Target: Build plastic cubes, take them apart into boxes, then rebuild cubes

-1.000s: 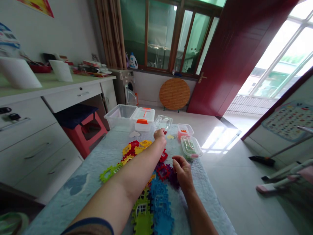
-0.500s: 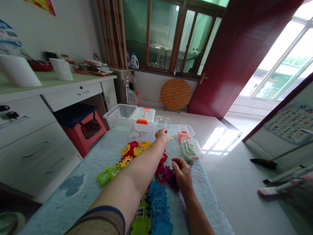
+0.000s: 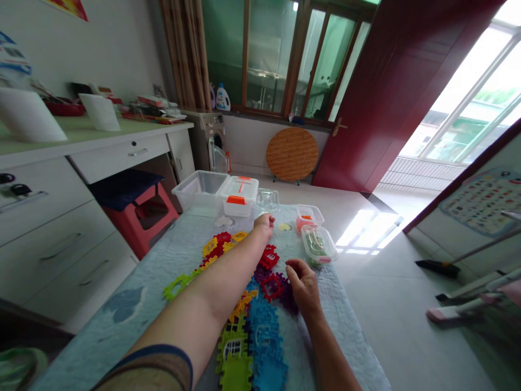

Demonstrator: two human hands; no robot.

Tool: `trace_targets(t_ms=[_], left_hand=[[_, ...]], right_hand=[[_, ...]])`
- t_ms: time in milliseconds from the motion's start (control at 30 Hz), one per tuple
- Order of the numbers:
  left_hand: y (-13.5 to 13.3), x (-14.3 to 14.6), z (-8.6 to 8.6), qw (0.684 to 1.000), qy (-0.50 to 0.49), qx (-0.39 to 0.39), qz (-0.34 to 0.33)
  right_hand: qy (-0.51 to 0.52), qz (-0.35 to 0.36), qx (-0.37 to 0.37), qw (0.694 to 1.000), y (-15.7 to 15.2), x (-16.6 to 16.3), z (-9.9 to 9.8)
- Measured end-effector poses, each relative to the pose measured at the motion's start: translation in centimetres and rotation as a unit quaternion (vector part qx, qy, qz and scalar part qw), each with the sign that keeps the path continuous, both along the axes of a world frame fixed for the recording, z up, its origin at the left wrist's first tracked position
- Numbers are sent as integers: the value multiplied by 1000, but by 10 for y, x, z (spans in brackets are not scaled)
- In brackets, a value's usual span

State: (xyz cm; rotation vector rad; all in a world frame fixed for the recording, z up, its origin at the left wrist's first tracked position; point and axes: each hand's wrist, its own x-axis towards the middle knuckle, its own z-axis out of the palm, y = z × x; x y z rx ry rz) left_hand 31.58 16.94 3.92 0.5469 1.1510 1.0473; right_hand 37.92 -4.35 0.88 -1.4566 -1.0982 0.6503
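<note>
My left hand is stretched far across the table with its fingers curled shut; what they hold, if anything, is hidden. It sits just short of a small clear container, beside a small yellow piece. My right hand rests nearer to me, fingers loosely curled over a red piece and a purple piece. Several coloured interlocking plastic pieces lie under and around my left forearm: red, yellow, green, blue.
A pale blue quilted cloth covers the table. At its far end stand a clear tub, a white box with an orange latch, a small box with orange contents and a lidded container. White drawers and a red stool stand at left.
My left hand has drawn back a little from the small clear container towards me. My right hand has stayed on the pieces.
</note>
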Motion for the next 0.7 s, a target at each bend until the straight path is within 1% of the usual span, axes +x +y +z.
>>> trace_targets(t_ms=[67,167,233,333,400,467,600,633,667,700], left_hand=[[-4,-12,5,999,31,17,-40],[-11,-40,13,988,99,71,-96],[-17,-65,15,975,151,111,-123],[-27,-104,15,947,228,163,-159],[-34,-127,13,924,270,189,-194],[-41,-144,11,900,301,213,-234],[-59,-161,13,854,327,255,-315],[-64,-164,14,836,334,270,-341],[-69,-166,17,812,347,288,-371],[-74,-169,20,777,366,312,-405]], right_hand=[[-21,-8,7,1000,0,1,0],[-88,-21,14,996,1,1,-1],[-135,-22,4,991,1,1,-4],[-179,-12,-15,984,1,-1,-8],[-195,6,-18,981,0,-4,-9],[-206,36,-13,978,-1,-8,-7],[-208,94,-7,974,-5,-13,0],[-203,104,-7,974,-6,-14,2],[-196,113,-8,974,-7,-15,4],[-187,121,-10,975,-7,-15,5]])
